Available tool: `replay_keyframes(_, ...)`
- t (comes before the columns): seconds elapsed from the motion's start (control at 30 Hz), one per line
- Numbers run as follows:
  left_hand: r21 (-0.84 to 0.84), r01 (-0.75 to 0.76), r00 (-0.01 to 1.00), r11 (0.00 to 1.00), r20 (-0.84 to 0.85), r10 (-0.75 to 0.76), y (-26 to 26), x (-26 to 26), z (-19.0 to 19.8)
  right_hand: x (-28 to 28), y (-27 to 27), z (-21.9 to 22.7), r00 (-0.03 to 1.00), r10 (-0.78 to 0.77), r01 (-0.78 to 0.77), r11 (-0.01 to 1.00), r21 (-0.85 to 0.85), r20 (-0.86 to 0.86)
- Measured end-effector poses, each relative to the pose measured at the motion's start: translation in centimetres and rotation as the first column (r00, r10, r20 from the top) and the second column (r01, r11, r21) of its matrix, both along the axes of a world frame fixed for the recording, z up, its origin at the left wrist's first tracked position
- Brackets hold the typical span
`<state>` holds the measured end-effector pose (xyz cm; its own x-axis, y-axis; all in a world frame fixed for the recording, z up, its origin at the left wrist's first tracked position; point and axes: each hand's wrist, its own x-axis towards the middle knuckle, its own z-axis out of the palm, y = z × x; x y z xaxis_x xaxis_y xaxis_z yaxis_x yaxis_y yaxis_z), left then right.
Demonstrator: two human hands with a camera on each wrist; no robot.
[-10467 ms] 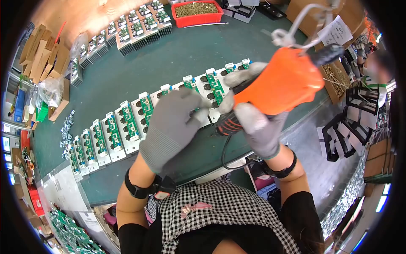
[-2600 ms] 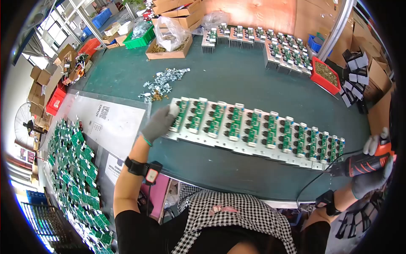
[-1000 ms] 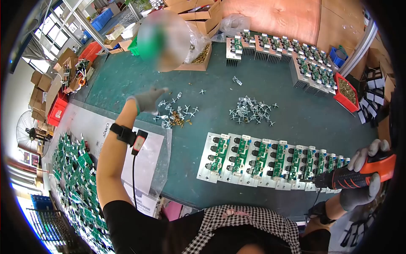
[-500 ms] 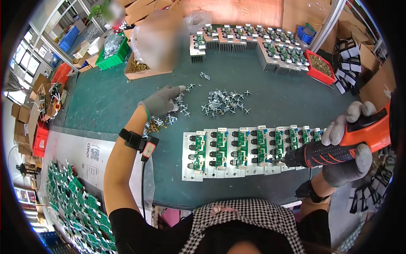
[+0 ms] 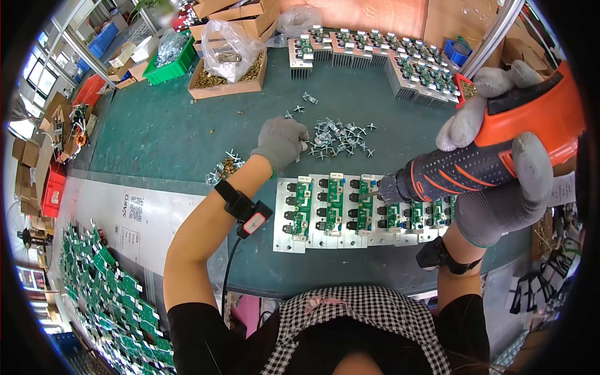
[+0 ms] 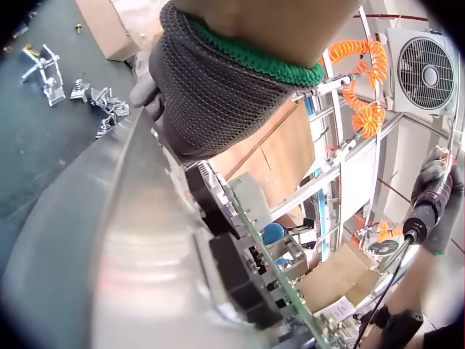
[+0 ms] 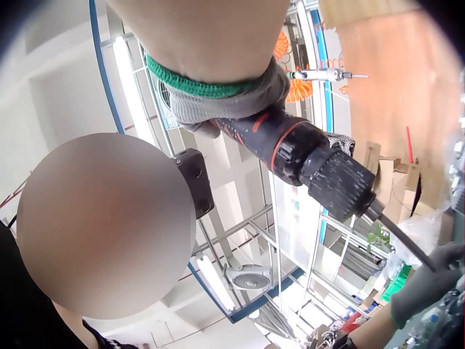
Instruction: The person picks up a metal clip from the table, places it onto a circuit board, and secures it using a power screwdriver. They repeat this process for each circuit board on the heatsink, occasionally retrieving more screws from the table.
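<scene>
My gloved left hand is low over the table, its fingers turned down at the left edge of a pile of small X-shaped metal clips. Its fingertips are hidden, so I cannot tell whether they pinch any clips. A smaller heap of clips mixed with brass-coloured pieces lies left of that wrist. My gloved right hand grips an orange and black power drill. The drill's long bit points left, over a row of metal plates bearing green circuit boards.
Finned heat sinks with boards stand at the back right, beside a red bin. A cardboard box of brass-coloured pieces and a green crate are at the back left. Loose green boards are heaped at the left.
My left hand has moved right from the smaller heap to the larger clip pile. One mixed pile earlier is now two. The drill has come up and left, over the plates.
</scene>
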<state>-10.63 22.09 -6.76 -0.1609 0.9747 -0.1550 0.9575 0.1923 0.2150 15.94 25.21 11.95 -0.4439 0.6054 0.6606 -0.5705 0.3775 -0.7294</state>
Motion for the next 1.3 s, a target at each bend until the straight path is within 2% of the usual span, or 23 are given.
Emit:
replay_keyframes(0.1, 0.131, -0.001, 1.0, 0.991, -0.028, 0.004, -1.2, 0.1, 1.4, -1.6, -0.4, -0.2, 1.0, 0.024, -0.024, 1.0, -0.001, -0.009)
replay_keyframes(0.2, 0.264, -0.139, 0.942, 0.954, 0.334, 0.045, -3.9, -0.8, 2.6, -3.1, -1.1, -0.7, 0.999, 0.043, -0.043, 0.999, -0.024, 0.0)
replay_keyframes(0.3, 0.211, -0.221, 0.822, 0.952, 0.565, 0.065, -8.2, 0.2, 5.3, -4.4, -1.8, -1.5, 0.998, 0.062, -0.06, 0.997, -0.054, 0.02)
replay_keyframes(0.4, 0.05, -0.252, 0.737, 0.966, 0.657, 0.158, -11.4, 1.7, 6.2, -5.7, -2.8, -2.5, 0.996, 0.082, -0.079, 0.994, -0.078, 0.04)
replay_keyframes(0.5, -0.012, -0.284, 0.511, 0.959, 0.844, 0.162, -13.2, 2.6, 5.6, -6.5, -3.3, -3.4, 0.995, 0.09, -0.085, 0.991, -0.106, 0.05)
replay_keyframes(0.53, 0.019, -0.279, 0.52, 0.96, 0.843, 0.135, -13.6, 2.7, 4.9, -6.8, -3.6, -3.6, 0.994, 0.093, -0.087, 0.99, -0.112, 0.053)
replay_keyframes(0.63, 0.004, -0.302, 0.44, 0.953, 0.888, 0.136, -14.1, 2.9, 4.8, -7.3, -4.0, -4.1, 0.994, 0.093, -0.086, 0.989, -0.119, 0.055)
replay_keyframes(0.83, 0.051, -0.314, 0.429, 0.948, 0.898, 0.094, -14.1, 2.9, 5.4, -7.9, -4.5, -4.6, 0.995, 0.082, -0.074, 0.989, -0.124, 0.059)
replay_keyframes(0.93, 0.029, -0.329, 0.455, 0.944, 0.881, 0.132, -14.1, 2.8, 5.2, -8.3, -4.4, -4.7, 0.996, 0.074, -0.067, 0.99, -0.121, 0.054)
replay_keyframes(1.03, 0.033, -0.349, 0.539, 0.936, 0.825, 0.172, -13.8, 2.9, 4.5, -8.4, -4.3, -4.7, 0.996, 0.068, -0.062, 0.991, -0.116, 0.05)
replay_keyframes(1.13, -0.029, -0.399, 0.545, 0.917, 0.797, 0.262, -13.5, 3.3, 6.7, -8.6, -4.3, -4.7, 0.997, 0.062, -0.056, 0.992, -0.111, 0.049)
replay_keyframes(1.23, 0.017, -0.356, 0.593, 0.934, 0.777, 0.212, -13.6, 3.2, 6.8, -8.9, -4.3, -4.8, 0.997, 0.054, -0.049, 0.994, -0.102, 0.048)
replay_keyframes(1.3, 0.017, -0.354, 0.553, 0.935, 0.81, 0.194, -13.6, 3.1, 6.2, -9.0, -4.4, -4.8, 0.998, 0.05, -0.045, 0.994, -0.1, 0.046)
